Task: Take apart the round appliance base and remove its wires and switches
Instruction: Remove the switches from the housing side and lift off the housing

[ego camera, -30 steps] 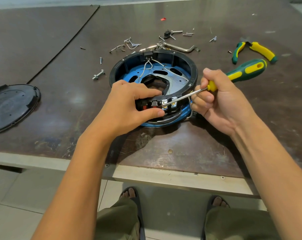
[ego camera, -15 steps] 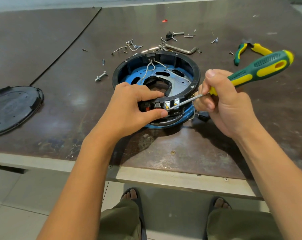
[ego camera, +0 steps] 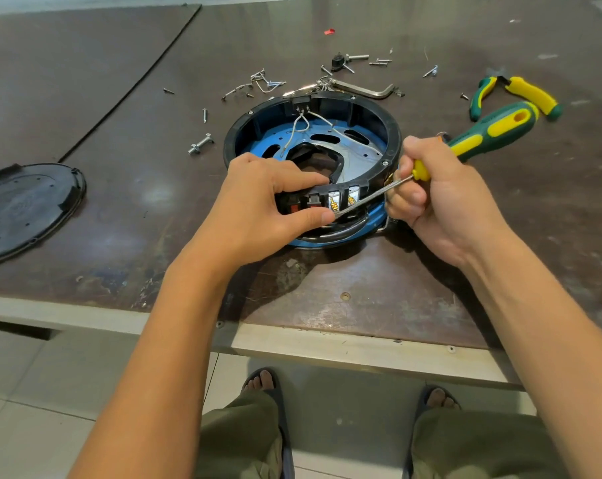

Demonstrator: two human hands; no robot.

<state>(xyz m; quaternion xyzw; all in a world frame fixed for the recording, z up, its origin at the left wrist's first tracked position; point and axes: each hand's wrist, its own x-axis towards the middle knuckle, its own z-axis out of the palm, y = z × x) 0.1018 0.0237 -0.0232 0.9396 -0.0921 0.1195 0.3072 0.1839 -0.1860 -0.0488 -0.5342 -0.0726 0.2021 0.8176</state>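
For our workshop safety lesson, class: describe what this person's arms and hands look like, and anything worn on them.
The left forearm and right forearm are bare, with no sleeves in view. The left hand and right hand have no gloves on. No ring, watch or wristband shows.

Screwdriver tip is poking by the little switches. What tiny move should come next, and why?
Probably a gentle pry with the screwdriver to lever the switches out of the round base. The right hand grips it with the tip at the brass terminals on the near rim, while the left hand pinches that rim to steady it, thumb right beside the tip.
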